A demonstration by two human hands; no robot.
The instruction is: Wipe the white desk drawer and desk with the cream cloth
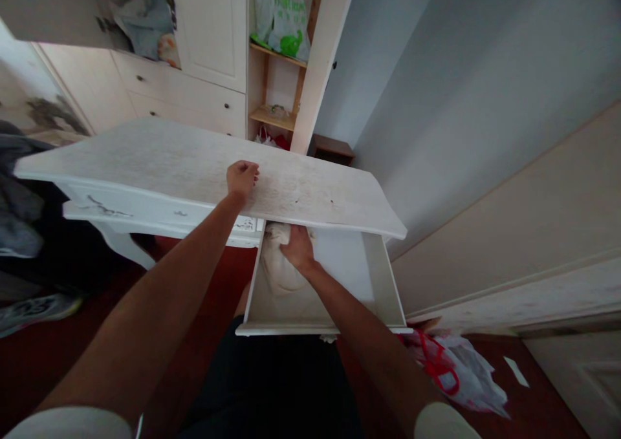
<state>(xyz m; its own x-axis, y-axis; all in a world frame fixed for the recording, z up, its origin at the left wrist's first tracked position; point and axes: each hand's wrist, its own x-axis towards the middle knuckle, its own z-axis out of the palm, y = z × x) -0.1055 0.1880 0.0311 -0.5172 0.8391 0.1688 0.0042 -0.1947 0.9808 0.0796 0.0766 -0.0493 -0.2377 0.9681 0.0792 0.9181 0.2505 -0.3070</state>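
Observation:
My left hand (pixel 242 177) rests on the worn white tabletop (pixel 184 161) with its fingers curled in, and nothing shows in them. Below the table's front edge a white drawer (pixel 383 290) is pulled out towards me. Inside it, at the left, lies a bundled cream cloth (pixel 283 274). My right hand (pixel 299 248) reaches into the drawer and grips this cloth, thumb on its near side; the fingertips are partly hidden under the tabletop. A flat white sheet (pixel 347 258) covers part of the drawer's bottom to the right.
Behind the table stands a white cabinet (pixel 211 32), with plastic bags (pixel 291 19) on an open shelf. A grey wall (pixel 460 103) runs along the right. On the red floor lie a plastic bag with red handles (pixel 460 368) and, at left, a shoe (pixel 39 313).

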